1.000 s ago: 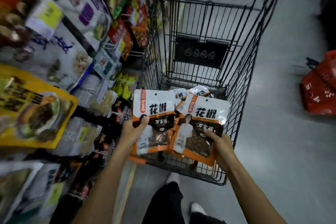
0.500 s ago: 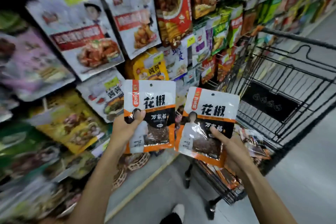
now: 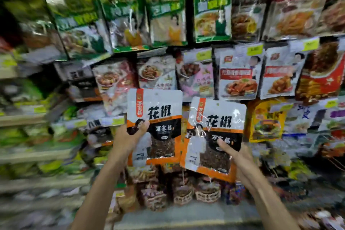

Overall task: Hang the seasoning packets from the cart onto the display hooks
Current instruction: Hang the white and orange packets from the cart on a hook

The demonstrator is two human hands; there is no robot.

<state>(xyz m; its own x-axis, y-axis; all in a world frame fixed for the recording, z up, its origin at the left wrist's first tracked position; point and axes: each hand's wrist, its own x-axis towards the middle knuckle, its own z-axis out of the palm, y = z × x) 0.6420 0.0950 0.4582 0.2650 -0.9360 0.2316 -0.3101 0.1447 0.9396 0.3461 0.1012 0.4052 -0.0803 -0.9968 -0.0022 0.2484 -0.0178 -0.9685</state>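
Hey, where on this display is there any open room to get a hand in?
Little. Hanging packets overlap almost everywhere. Narrow dark gaps show between the green packet and the yellow-green packet up top, and right of the pink packet. Free hooks cannot be made out.

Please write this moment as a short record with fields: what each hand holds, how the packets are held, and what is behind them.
left hand: grips the left packet at its left edge, thumb on the front
right hand: grips the right packet from the lower right, thumb on the front
packets: same white, orange and black design, side by side; the right one is tilted
hung: not yet, both are in the hands
behind: rows of hanging packets, blurred
cart: not in view
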